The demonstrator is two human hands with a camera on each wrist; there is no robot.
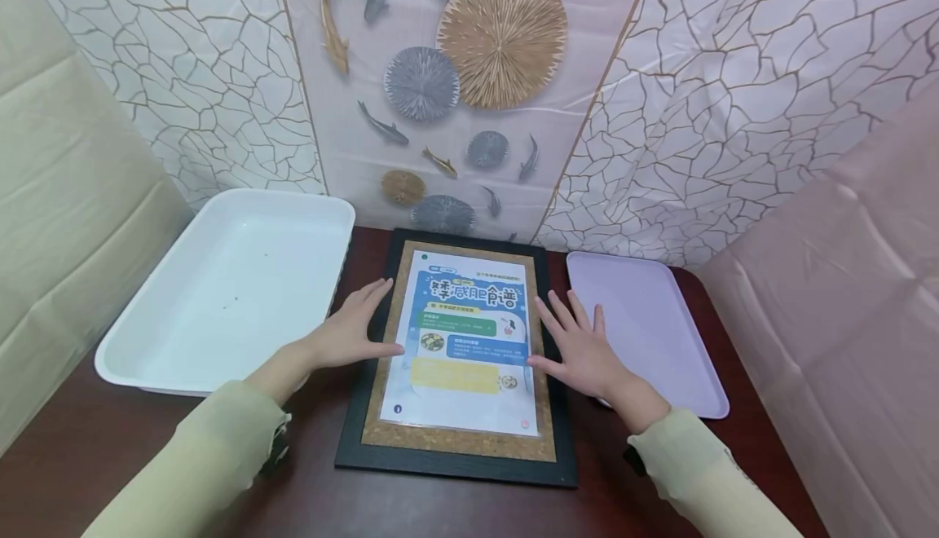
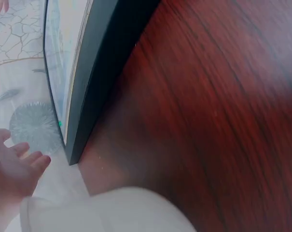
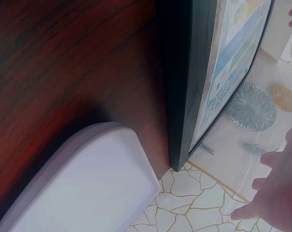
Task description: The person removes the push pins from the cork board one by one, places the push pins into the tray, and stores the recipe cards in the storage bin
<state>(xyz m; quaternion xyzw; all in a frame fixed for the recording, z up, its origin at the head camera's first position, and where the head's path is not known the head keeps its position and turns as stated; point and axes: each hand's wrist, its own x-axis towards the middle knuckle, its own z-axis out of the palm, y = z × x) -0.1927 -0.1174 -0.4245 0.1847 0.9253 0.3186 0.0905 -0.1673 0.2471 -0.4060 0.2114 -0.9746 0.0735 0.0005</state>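
A cork board (image 1: 458, 440) in a black frame lies on the table in the head view. On it is a printed sheet (image 1: 462, 338) with blue, green and yellow panels and Chinese lettering. Small round pins show at its corners: a green pin (image 1: 425, 257), a dark blue pin (image 1: 398, 409) and a pink pin (image 1: 524, 424). My left hand (image 1: 350, 330) is at the board's left edge, fingers spread and thumb over the sheet. My right hand (image 1: 583, 352) is at the right edge, fingers likewise spread. Neither hand holds anything; whether they touch the board I cannot tell.
A deep white tray (image 1: 227, 297) stands left of the board, with a few dark specks inside. To the right lies a flat lilac tray (image 1: 653, 326), close to my right hand. Patterned cloth (image 1: 469, 187) hangs behind the dark wooden table (image 1: 315, 497), with beige cloth at both sides.
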